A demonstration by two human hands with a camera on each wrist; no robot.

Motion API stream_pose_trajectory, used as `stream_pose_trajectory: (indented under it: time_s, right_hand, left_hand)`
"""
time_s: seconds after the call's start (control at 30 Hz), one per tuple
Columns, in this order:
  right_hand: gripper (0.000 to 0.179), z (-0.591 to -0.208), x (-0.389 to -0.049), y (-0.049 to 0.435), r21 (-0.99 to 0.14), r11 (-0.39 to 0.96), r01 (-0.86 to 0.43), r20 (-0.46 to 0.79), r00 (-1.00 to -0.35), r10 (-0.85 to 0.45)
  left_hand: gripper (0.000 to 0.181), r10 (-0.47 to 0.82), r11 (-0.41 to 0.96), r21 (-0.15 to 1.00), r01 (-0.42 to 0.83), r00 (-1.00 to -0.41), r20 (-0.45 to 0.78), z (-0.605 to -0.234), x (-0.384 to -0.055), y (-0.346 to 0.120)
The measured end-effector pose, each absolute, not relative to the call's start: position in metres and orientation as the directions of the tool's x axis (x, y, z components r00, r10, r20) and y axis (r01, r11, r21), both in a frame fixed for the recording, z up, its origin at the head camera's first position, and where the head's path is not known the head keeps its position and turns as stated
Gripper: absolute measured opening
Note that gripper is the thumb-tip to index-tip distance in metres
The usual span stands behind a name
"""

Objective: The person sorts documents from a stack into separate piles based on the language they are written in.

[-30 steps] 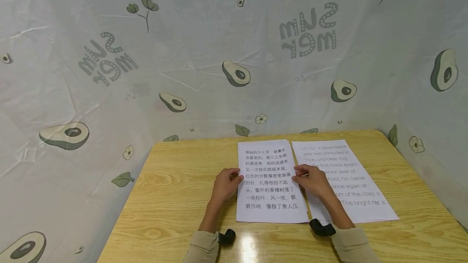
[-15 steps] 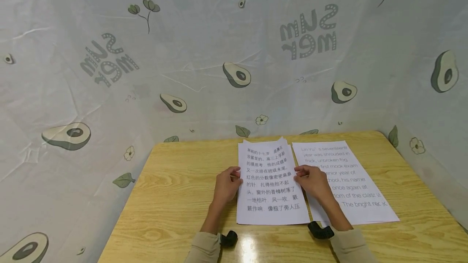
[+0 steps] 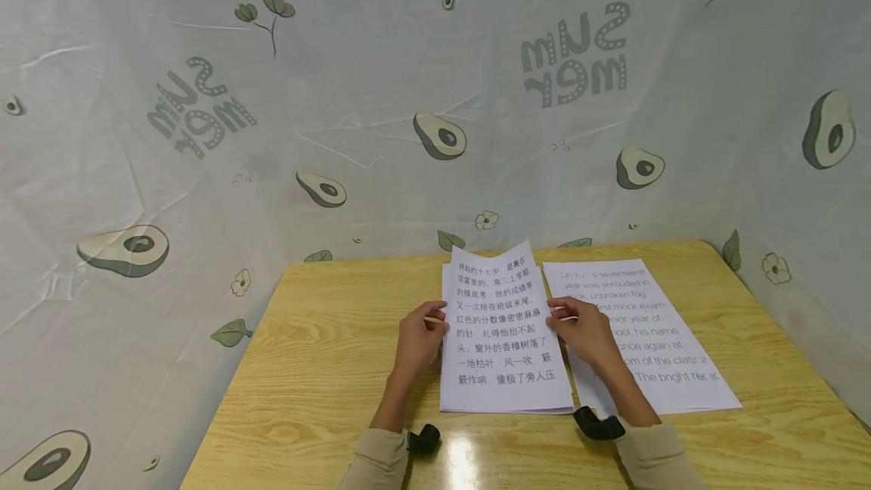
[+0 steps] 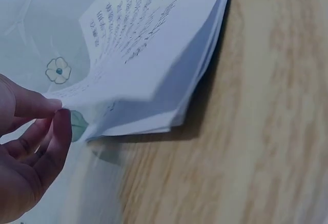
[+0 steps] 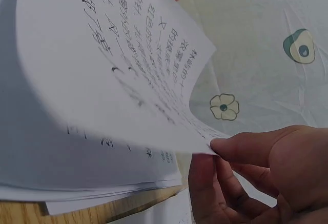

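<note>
A sheet of paper [image 3: 500, 324] printed with Chinese text is lifted at its far end and bows between both hands, above a stack of paper [image 5: 102, 167]. My left hand [image 3: 418, 339] pinches its left edge between thumb and fingertips, as the left wrist view also shows. At the right edge, my right hand [image 3: 587, 333] pinches the same sheet; the right wrist view shows the thumb [image 5: 246, 147] on top and fingers below. Printed sheets underneath show through the gap in the right wrist view.
Right of the stack lies a sheet with English text [image 3: 667, 331], partly covered by the right hand and forearm. The wooden table [image 3: 327, 346] meets an avocado-patterned cloth [image 3: 381, 195] at its back and sides. Each wrist wears a black device [image 3: 423, 439].
The top sheet's far end has risen off the stack and curved upward between the hands. Both hands have moved slightly up with it, still pinching its edges.
</note>
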State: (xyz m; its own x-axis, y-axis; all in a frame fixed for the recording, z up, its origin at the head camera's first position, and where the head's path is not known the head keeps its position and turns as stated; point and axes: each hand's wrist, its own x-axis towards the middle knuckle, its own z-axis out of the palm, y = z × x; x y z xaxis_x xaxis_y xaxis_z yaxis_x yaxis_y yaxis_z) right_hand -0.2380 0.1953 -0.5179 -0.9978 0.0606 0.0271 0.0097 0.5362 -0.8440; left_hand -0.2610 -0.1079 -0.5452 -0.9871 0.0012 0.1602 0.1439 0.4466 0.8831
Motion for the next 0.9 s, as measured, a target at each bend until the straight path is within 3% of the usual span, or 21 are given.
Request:
stream_pose_trajectory:
  time_s: [0.33,0.67,0.9]
  right_hand:
    - [0.043,-0.516,-0.239,0.200,-0.894,0.446,0.044,-0.040,-0.999,0.019]
    - [0.047,-0.528,-0.248,0.194,-0.940,0.300,0.163,-0.178,-0.984,-0.026]
    - [0.053,-0.530,-0.254,0.189,-0.963,0.206,0.175,-0.195,-0.977,-0.081]
  left_hand:
    - [0.039,0.017,0.327,0.939,0.105,-0.994,0.105,-0.545,-0.266,-0.117]
    - [0.038,0.035,0.275,0.960,0.043,-0.999,0.035,-0.548,-0.271,-0.135]
    - [0.040,0.056,0.175,0.984,-0.034,-0.997,-0.044,-0.552,-0.276,-0.157]
